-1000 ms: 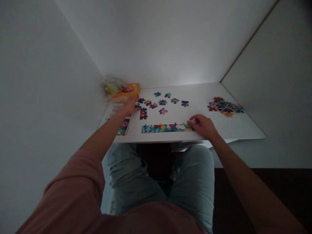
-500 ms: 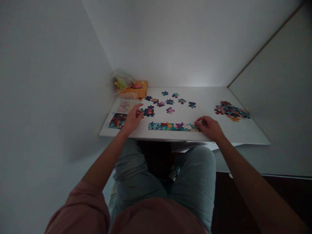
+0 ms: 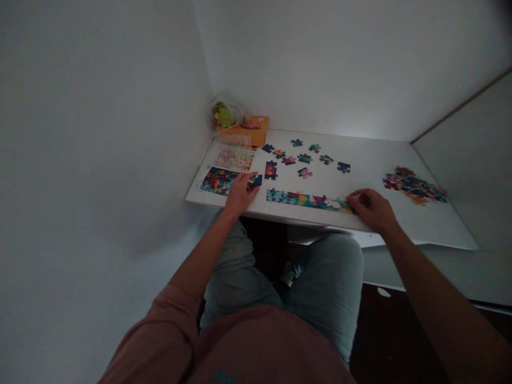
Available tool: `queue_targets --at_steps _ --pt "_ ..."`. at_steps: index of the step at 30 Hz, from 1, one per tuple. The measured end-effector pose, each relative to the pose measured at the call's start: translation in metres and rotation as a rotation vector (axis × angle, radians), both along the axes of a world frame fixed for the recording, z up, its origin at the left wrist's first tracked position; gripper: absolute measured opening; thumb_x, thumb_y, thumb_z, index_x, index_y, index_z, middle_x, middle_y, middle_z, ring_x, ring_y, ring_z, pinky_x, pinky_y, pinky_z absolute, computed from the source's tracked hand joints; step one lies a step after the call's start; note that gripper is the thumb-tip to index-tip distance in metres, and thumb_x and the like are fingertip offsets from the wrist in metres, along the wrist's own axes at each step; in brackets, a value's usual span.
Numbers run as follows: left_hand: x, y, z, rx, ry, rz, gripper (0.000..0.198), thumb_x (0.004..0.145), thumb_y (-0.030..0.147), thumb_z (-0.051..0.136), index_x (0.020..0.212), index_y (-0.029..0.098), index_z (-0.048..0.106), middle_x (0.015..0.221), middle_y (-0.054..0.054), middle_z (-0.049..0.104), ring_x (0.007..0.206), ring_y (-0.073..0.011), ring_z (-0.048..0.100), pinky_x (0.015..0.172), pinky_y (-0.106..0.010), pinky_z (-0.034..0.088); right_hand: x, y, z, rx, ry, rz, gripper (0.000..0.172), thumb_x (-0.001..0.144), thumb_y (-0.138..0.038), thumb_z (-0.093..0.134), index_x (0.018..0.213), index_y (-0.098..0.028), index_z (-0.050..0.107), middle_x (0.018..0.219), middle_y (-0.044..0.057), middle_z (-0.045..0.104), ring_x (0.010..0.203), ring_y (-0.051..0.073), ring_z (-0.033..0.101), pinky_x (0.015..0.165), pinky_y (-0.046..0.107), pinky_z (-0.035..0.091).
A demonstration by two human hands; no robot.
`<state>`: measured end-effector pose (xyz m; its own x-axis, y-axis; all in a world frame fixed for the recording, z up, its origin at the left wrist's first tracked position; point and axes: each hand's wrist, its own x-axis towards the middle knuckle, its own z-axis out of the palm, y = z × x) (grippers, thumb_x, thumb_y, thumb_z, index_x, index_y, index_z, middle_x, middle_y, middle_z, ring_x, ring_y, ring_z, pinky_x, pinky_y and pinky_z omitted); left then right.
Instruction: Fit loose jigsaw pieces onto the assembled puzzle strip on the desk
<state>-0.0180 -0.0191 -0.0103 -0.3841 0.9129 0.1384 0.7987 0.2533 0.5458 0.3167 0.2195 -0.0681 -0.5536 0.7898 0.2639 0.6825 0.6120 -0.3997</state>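
My left hand [image 3: 241, 193] pinches a dark blue puzzle piece [image 3: 258, 181] at its fingertips, low over the white table, beside the printed picture sheet [image 3: 218, 180]. Just beyond that piece lies a dark puzzle piece with a red figure [image 3: 271, 170]. Along the front of the table runs a joined puzzle strip [image 3: 306, 199] in teal, yellow and purple. The closed fingertips of my right hand [image 3: 374, 209] rest on the strip's right end and partly hide it.
Several loose puzzle pieces [image 3: 304, 158] are scattered behind the strip. A heap of pieces [image 3: 414, 185] lies at the right. At the back left are an orange box [image 3: 260, 128], a clear bag [image 3: 228, 113] and patterned sheets [image 3: 234, 152]. Walls border the table [image 3: 372, 160].
My view has turned, so the table appears shifted right. My left hand has drawn the dark blue piece away from the red-figure piece, towards the front edge. My right hand stays at the strip's end.
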Motion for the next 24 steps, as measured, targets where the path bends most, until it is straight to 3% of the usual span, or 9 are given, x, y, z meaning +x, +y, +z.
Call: queue_targets --at_steps 18,24 --pt "0.000 0.001 -0.004 -0.029 -0.004 0.058 0.046 0.088 0.026 0.033 0.134 0.024 0.032 0.132 -0.008 0.042 0.108 -0.0158 0.052 0.099 -0.031 0.040 0.002 0.003 -0.005 0.004 -0.016 -0.039 0.023 0.079 -0.047 0.060 0.090 -0.026 0.062 0.069 0.001 0.059 0.060 0.017 0.053 0.053 0.029 0.039" --pt "-0.002 0.004 -0.017 0.115 -0.001 0.041 0.040 0.086 0.027 0.045 0.126 0.025 0.041 0.123 -0.007 0.051 0.100 -0.0189 0.055 0.094 -0.037 0.044 0.001 -0.001 -0.002 0.006 -0.006 -0.022 0.026 0.080 -0.048 0.059 0.092 -0.025 0.062 0.071 0.000 0.058 0.061 0.016 0.053 0.055 0.028 0.040"
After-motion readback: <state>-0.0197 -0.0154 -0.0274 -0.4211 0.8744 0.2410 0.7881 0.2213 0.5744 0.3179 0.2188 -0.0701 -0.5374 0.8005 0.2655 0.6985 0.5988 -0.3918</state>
